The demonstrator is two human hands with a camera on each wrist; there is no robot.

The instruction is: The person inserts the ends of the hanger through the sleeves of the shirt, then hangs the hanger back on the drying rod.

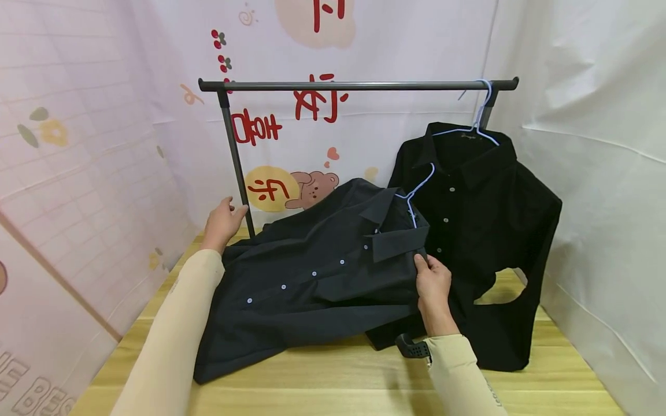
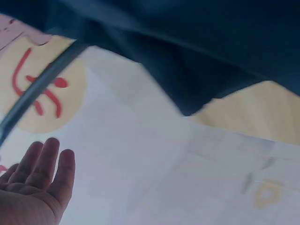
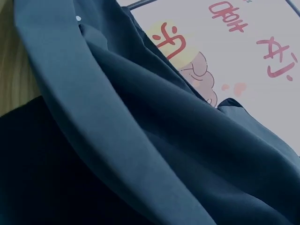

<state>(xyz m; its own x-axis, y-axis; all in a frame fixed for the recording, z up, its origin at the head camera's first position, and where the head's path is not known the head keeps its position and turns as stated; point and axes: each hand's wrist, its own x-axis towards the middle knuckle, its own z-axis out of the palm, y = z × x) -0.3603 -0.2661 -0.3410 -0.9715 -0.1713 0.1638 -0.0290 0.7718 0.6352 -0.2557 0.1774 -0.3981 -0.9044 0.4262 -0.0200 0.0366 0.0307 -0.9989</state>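
A dark button-up shirt [image 1: 322, 254] stretches sideways over the table, partly lifted, its collar to the right. From its neck sticks a light-blue hanger [image 1: 413, 196], whose hook is free of the rail. My right hand [image 1: 433, 286] pinches the shirt just below the collar, thumb on top. In the right wrist view the shirt's cloth [image 3: 108, 108] fills much of the picture and the hand is out of sight. My left hand [image 1: 221, 224] is beyond the shirt's lower end, beside the rack's left post, fingers extended and holding nothing. The left wrist view shows its fingers apart from the cloth [image 2: 187, 56].
A black shirt [image 1: 468, 190] hangs at the right on another blue hanger [image 1: 483, 110], hooked over the rack's rail [image 1: 359, 86]. The rack's left post [image 1: 236, 156] stands behind the lifted shirt. Below is a wooden table [image 1: 312, 381], with printed cloth walls around it.
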